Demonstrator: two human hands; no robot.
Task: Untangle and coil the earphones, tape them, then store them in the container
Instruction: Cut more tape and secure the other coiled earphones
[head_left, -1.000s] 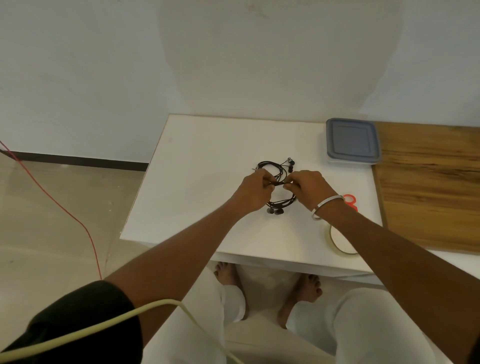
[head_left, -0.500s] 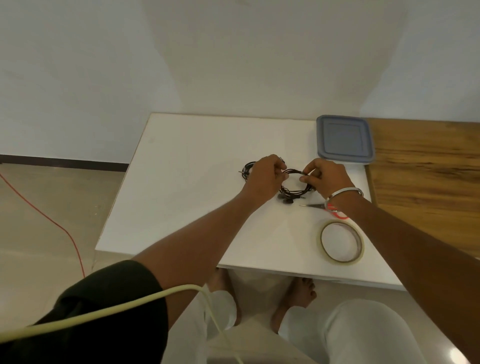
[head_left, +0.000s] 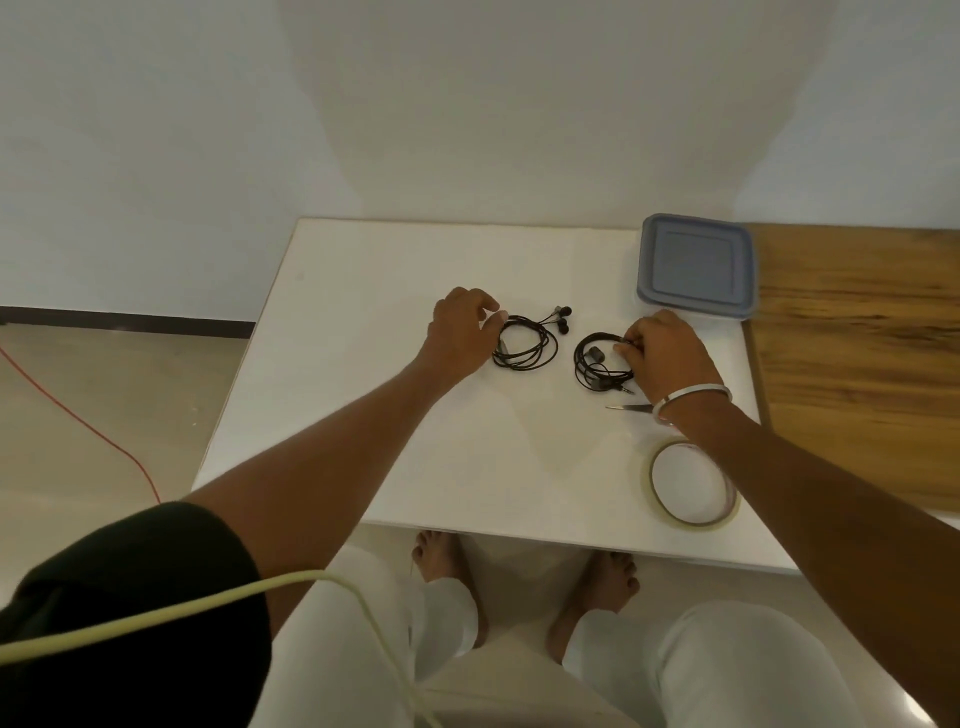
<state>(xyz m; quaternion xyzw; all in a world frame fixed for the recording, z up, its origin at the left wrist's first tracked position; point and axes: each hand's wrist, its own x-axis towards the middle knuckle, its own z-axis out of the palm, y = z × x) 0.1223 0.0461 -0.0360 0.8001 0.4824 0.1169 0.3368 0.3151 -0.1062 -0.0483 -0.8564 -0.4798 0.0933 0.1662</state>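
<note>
Two earphone coils apart on my white worktop (head_left: 395, 436).

The lidded container (head_left: 696, 273) sits at the far right edge, the tape roll (head_left: 691, 483) near me. My right hand (head_left: 662, 353) pinches the right coil (head_left: 597, 364); my left hand (head_left: 462, 332) curls around the left coil (head_left: 527, 345). My right wrist hides most of the scissors (head_left: 628, 408).

The white table (head_left: 363, 415) has a smooth, faintly glossy top, while the surface (head_left: 857, 364) beside it shows a brown wood grain with a dull sheen. The container (head_left: 696, 270) looks like plastic — a matt grey-blue lid. Both earphones (head_left: 524, 343) are thin black cord, slightly shiny. The tape roll (head_left: 655, 493) is translucent and yellowish, the scissors blade (head_left: 626, 408) bare metal — like the bright bangle (head_left: 691, 395).
</note>
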